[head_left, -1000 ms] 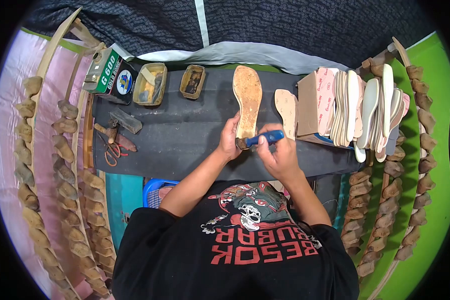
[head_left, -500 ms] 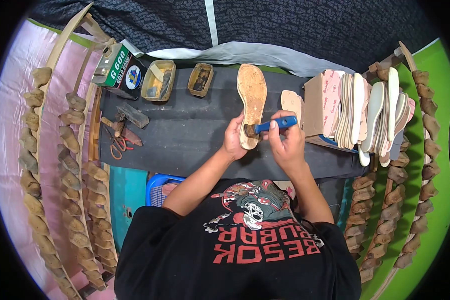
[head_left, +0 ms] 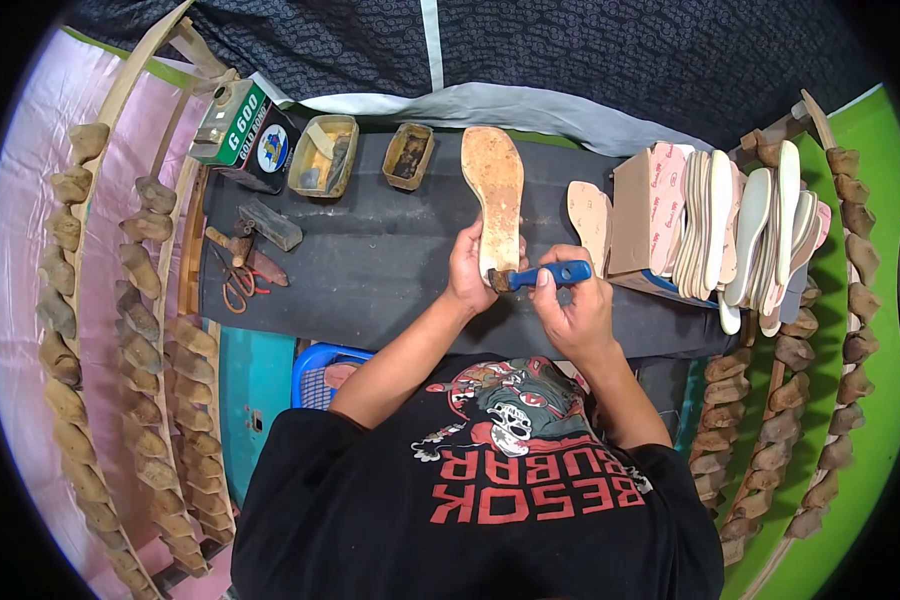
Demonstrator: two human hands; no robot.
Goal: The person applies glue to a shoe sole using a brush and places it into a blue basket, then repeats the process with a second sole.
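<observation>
My left hand grips a tan, mottled shoe sole near its narrow heel end, holding it up over the table with the broad toe end pointing away from me. My right hand is closed around the blue handle of a brush. The brush's dark, stubby head touches the sole's face close to the heel end. Some of my left fingers are hidden behind the sole.
A cardboard box of stacked insoles stands right; a loose insole lies beside it. At left are a glue can, two tubs, scissors and a hammer. Racks of shoe lasts flank both sides.
The brush has moved down along the sole toward its heel end. The sole has shifted slightly left and its tilt has changed a little.
</observation>
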